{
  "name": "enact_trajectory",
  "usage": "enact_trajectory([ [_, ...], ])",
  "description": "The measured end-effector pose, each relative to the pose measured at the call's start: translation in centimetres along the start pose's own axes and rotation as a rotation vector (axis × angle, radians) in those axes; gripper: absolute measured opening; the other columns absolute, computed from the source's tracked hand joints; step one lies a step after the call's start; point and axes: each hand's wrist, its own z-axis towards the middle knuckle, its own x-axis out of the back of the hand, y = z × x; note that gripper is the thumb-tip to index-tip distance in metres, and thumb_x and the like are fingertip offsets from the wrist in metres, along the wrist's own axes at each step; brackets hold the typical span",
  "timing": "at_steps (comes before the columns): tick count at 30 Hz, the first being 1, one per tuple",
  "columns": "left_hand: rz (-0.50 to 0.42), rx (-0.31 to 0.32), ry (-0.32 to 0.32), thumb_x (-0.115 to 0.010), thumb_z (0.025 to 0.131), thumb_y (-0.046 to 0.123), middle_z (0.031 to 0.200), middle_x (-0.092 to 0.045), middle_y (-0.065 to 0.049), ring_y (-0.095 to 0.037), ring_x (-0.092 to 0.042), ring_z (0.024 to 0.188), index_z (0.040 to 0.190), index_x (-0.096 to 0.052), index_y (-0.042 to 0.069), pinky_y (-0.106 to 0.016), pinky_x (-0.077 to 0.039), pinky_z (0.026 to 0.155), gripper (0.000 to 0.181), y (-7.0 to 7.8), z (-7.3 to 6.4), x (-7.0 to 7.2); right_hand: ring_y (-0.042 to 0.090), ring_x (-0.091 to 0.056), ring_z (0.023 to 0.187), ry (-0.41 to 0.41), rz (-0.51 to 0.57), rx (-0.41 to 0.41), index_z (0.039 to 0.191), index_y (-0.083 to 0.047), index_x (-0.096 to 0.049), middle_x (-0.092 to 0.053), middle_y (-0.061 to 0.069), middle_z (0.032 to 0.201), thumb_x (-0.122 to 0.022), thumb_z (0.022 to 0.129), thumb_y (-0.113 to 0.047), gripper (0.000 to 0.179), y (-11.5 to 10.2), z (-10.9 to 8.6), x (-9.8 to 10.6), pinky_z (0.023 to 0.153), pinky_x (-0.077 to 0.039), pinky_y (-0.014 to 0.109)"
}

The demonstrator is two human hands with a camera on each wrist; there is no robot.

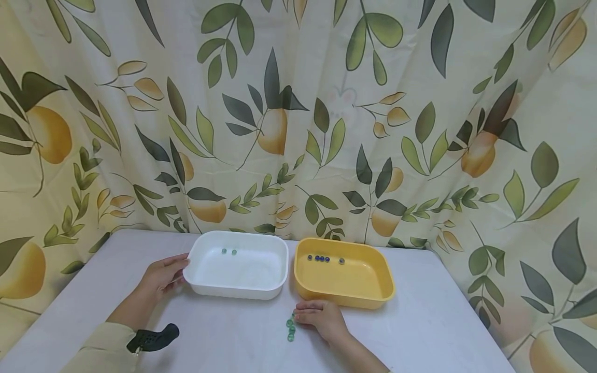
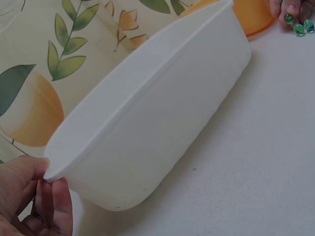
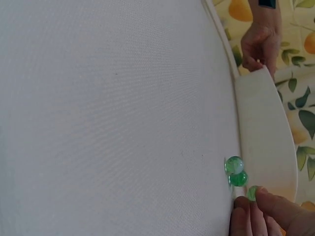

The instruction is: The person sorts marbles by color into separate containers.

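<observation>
At the left end of the white plastic tub (image 1: 235, 291), my left hand (image 1: 160, 277) pinches the rim between thumb and fingers. Two green marbles (image 1: 234, 252) lie inside that tub. My right hand (image 1: 323, 319) is low over the cloth in front of the yellow tub (image 1: 359, 300), pinching a green glass marble (image 3: 252, 193) between thumb and finger. More green marbles (image 1: 291, 338) sit in a short line on the cloth, just left of the right fingertips. Several dark blue marbles (image 1: 322, 259) rest along the far side of the yellow tub's floor.
A white cloth (image 1: 224, 336) covers the table. The two tubs stand side by side near its back edge, a narrow gap between them. Behind them hangs a curtain (image 1: 298, 129) printed with leaves and fruit. A black band (image 1: 154, 338) is on the left wrist.
</observation>
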Motion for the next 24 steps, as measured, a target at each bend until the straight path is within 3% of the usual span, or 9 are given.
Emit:
enact_trajectory([
  [10, 0.012, -0.002, -0.001, -0.064, 0.097, 0.025, 0.09, -0.066, 0.006, -0.008, -0.06, 0.077, 0.143, -0.047, 0.0, -0.024, -0.054, 0.07, 0.055, 0.11, -0.2, -0.05, 0.021, -0.073, 0.089, -0.025, 0.099, -0.049, 0.107, 0.007, -0.07, -0.075, 0.014, 0.099, -0.077, 0.081, -0.002, 0.028, -0.07, -0.02, 0.11, 0.077, -0.059, 0.03],
  [24, 0.027, -0.006, -0.003, -0.063, 0.097, 0.026, 0.093, -0.067, 0.005, -0.007, -0.06, 0.078, 0.144, -0.046, -0.001, -0.023, -0.054, 0.07, 0.056, 0.12, -0.27, -0.04, 0.021, -0.073, 0.089, -0.053, 0.155, -0.072, 0.112, 0.009, -0.068, -0.075, 0.013, 0.098, -0.075, 0.084, -0.006, 0.032, -0.6, -0.16, 0.2, 0.079, -0.059, 0.032],
])
